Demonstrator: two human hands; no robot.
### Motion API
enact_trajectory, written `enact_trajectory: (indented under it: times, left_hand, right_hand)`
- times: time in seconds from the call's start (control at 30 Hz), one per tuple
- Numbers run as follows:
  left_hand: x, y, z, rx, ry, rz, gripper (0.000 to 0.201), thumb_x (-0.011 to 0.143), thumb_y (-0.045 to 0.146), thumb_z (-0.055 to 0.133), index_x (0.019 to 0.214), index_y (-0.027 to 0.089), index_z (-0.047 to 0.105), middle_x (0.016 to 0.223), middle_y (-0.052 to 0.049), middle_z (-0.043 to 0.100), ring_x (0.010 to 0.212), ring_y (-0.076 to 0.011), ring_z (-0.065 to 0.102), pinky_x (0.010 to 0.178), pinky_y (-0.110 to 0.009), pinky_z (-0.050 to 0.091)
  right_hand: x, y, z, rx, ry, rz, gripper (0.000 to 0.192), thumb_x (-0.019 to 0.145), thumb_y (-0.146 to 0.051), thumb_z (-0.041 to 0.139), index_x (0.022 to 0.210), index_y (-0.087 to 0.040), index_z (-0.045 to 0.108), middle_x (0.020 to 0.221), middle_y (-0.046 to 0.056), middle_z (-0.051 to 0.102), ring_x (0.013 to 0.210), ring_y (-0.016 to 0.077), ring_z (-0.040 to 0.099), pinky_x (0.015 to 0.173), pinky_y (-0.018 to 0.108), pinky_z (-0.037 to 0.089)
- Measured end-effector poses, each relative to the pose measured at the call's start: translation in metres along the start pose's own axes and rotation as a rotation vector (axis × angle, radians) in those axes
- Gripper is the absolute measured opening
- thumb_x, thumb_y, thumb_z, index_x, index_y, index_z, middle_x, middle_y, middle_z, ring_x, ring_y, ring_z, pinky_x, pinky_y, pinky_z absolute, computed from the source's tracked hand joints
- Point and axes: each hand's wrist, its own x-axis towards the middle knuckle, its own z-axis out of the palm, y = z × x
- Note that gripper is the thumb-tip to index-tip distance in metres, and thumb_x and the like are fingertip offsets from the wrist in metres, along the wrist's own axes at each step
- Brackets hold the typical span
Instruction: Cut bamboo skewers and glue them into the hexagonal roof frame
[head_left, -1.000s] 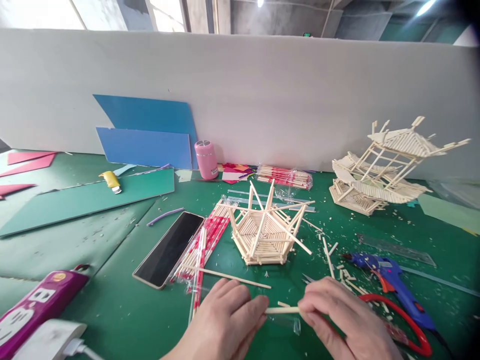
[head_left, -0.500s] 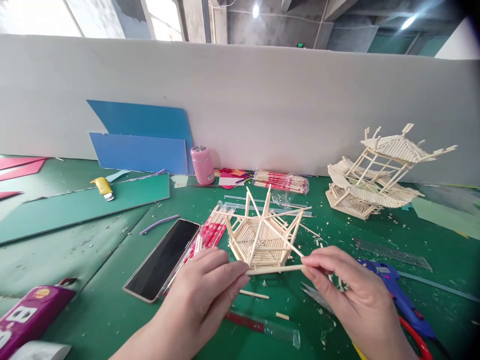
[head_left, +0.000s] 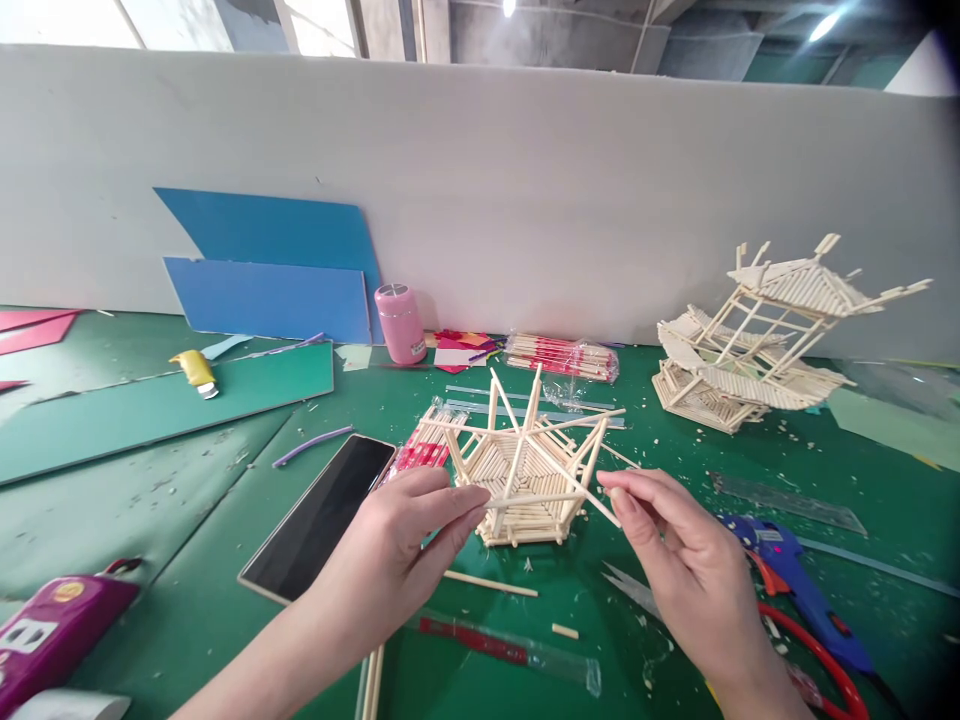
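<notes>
Since a moment ago your hands have lifted the thin stick [head_left: 544, 498] off the bench [head_left: 187, 520] and brought it up against the near side of the hexagonal stick frame [head_left: 529, 470]. Your left hand [head_left: 397, 555] pinches the stick's left end in a narrow grip between thumb and fingertips; your right hand [head_left: 679, 550] pinches the right end the same way, so the stick lies level across the frame's near wall, touching it.

Nearest you, a clear ruler with a red strip [head_left: 510, 645] lies on the green mat, a loose stick [head_left: 487, 583] just beyond it. At your left a purple case [head_left: 56, 630] sits at the edge, and a dark phone [head_left: 319, 515] lies left of your left hand. To the right lie red-handled scissors [head_left: 825, 660] and a blue glue gun [head_left: 795, 580].

Further off, a pack of red-and-white sticks [head_left: 562, 357] lies beside a pink bottle [head_left: 397, 322] at the white wall. A yellow cutter [head_left: 193, 370] rests on a green board, blue boards [head_left: 277, 275] lean behind it, and a finished stick pavilion [head_left: 765, 340] stands tilted at far right.
</notes>
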Motion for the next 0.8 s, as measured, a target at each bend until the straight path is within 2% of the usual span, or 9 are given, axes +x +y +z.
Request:
enact_trajectory:
  times: [0.13,0.4,0.8]
  left_hand:
    - [0.0013,-0.0001,0.0001,0.010,0.001,0.003,0.020,0.088,0.017,0.046,0.089,0.018,0.066,0.060,0.002,0.045,0.055,-0.0118,0.043,0.049,-0.021,0.035]
    - [0.0006,0.0013,-0.0006,0.005,0.009,-0.003,0.020,0.087,0.019,0.046,0.089,0.018,0.066,0.059,0.001,0.046,0.054,-0.0118,0.043,0.049,-0.021,0.034]
    - [0.0018,-0.0003,-0.0003,-0.036,0.005,-0.027,0.019,0.087,0.018,0.047,0.088,0.018,0.066,0.061,0.001,0.049,0.055,-0.0110,0.045,0.049,-0.020,0.035]
  right_hand:
    - [-0.0008,0.0007,0.0009,0.009,-0.018,-0.010,0.018,0.086,-0.026,0.051,0.100,-0.024,0.063,0.099,0.005,0.062,0.090,0.0176,0.059,0.073,0.026,0.051]
    - [0.0008,-0.0029,0.0028,0.007,-0.062,0.013,0.019,0.087,-0.024,0.050,0.100,-0.028,0.063,0.095,0.001,0.060,0.088,0.0129,0.059,0.073,0.020,0.049]
    - [-0.0009,0.0000,0.0040,0.021,-0.065,0.017,0.019,0.087,-0.023,0.050,0.101,-0.028,0.063,0.095,0.000,0.061,0.089,0.0135,0.059,0.075,0.021,0.049]
